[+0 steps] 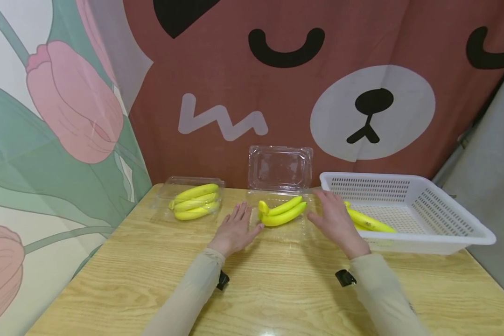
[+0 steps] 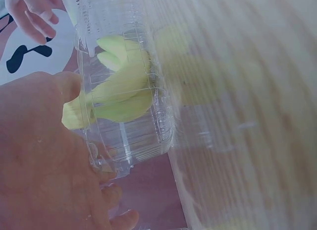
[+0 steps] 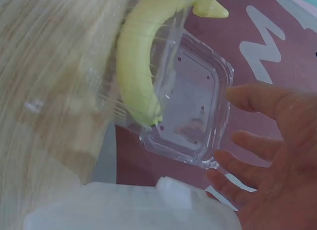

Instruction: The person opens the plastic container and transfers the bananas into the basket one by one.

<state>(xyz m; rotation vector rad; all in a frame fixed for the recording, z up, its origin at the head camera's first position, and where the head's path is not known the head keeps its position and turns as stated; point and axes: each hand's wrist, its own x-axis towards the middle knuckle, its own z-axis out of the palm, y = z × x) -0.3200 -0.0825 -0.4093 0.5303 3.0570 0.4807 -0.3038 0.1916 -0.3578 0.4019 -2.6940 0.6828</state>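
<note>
A clear plastic clamshell box (image 1: 280, 169) stands in the middle of the table with its lid raised at the back. Several yellow bananas (image 1: 283, 217) lie in its base, and one end pokes up at the left. My left hand (image 1: 234, 232) is at the box's left side, fingers extended, its thumb near the front left corner; in the left wrist view the thumb (image 2: 68, 86) is by the rim. Off the right side of the box, my right hand (image 1: 338, 223) hovers with spread fingers and holds nothing. The right wrist view shows a banana (image 3: 136, 56) through the clear wall.
A second clear box (image 1: 161, 205) with several bananas (image 1: 196, 198) sits at the left, its lid appearing down. To the right, a white perforated basket (image 1: 424, 243) holds more bananas (image 1: 371, 221). A bear-print curtain (image 1: 218, 158) hangs behind the wooden table (image 1: 277, 289).
</note>
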